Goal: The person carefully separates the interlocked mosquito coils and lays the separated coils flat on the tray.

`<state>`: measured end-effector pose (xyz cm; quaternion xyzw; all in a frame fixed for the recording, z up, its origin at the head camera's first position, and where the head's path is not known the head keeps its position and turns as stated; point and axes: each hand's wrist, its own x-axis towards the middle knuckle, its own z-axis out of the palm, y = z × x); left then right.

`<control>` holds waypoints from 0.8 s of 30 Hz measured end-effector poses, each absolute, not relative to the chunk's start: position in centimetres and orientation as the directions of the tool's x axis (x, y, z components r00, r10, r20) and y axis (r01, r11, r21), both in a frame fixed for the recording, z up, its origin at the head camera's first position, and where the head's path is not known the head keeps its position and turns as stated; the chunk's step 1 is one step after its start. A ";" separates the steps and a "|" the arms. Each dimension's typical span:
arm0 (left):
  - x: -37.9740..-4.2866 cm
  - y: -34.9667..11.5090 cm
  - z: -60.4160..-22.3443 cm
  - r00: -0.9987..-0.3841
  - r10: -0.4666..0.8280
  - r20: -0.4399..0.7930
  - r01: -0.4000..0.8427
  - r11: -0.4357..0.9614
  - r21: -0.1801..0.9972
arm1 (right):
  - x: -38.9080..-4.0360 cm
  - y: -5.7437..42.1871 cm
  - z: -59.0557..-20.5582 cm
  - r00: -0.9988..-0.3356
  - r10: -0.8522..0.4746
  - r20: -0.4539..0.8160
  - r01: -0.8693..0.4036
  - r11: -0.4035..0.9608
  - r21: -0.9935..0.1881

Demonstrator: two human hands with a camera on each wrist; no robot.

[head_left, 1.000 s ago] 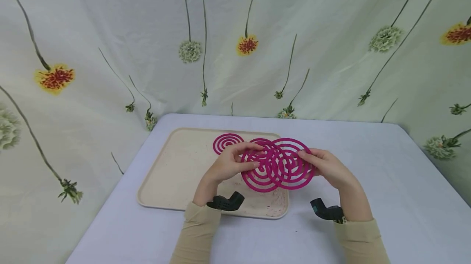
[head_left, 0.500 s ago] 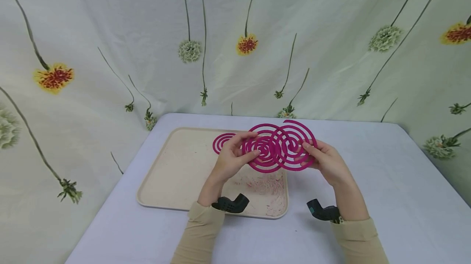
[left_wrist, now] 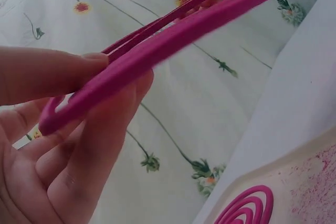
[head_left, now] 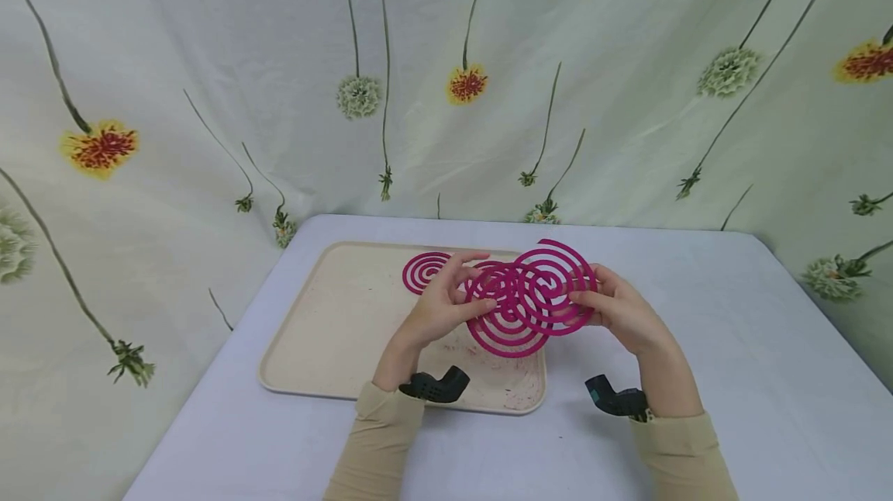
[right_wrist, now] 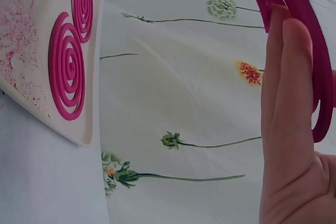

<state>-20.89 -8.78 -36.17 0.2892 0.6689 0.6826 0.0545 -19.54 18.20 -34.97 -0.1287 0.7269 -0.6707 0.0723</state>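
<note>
Two magenta mosquito coils are held in the air over the tray's right side, tilted and overlapping in the head view. My left hand (head_left: 441, 303) pinches the left coil (head_left: 509, 353) between thumb and fingers. At the other side my right hand (head_left: 617, 307) grips the right coil (head_left: 551, 289) by its outer edge. Seen edge-on in the left wrist view, the coil pieces (left_wrist: 157, 51) lie close together and spread slightly apart. Whether they are still joined, I cannot tell.
On the beige tray (head_left: 328, 330) lie two more coils; the left one (head_left: 424, 272) shows beside my left hand. The right wrist view shows the nearer tray coil (right_wrist: 72, 66). Pink crumbs dust the tray. A white cloth covers the table (head_left: 753, 346), with a flowered curtain (head_left: 628, 98) behind.
Both hands first raised and tilted the held coils, then lowered them a little. The left coil now hangs lower than the right one, whose loose outer end shows at its top.
</note>
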 end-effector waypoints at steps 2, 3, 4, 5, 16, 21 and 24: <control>-20.9 -8.8 -36.3 -0.815 0.491 0.306 0.308 -0.080 0.948 | -19.6 18.3 -35.0 -0.947 -0.316 0.065 -0.096 0.084 -0.992; -21.0 -8.9 -36.3 -0.813 0.498 0.302 0.305 -0.079 0.949 | -19.6 18.3 -35.1 -0.945 -0.320 0.067 -0.100 0.088 -0.991; -21.0 -8.8 -36.4 -0.813 0.497 0.304 0.308 -0.077 0.948 | -19.6 18.4 -35.1 -0.946 -0.317 0.071 -0.105 0.090 -0.990; -21.0 -8.8 -36.4 -0.812 0.493 0.312 0.318 -0.074 0.945 | -19.7 18.4 -35.2 -0.948 -0.310 0.077 -0.110 0.090 -0.990; -21.1 -8.8 -36.5 -0.856 0.319 0.406 0.393 -0.108 0.913 | -19.6 18.0 -35.1 -0.984 -0.132 0.120 -0.124 0.027 -0.992; -21.1 -8.6 -36.4 -0.887 0.233 0.399 0.379 -0.128 0.917 | -19.5 17.6 -35.0 -0.986 -0.096 0.133 -0.132 -0.017 -0.991; -21.0 -8.5 -36.3 -0.896 0.180 0.407 0.387 -0.136 0.912 | -19.4 17.3 -35.0 -0.988 -0.065 0.141 -0.138 -0.044 -0.989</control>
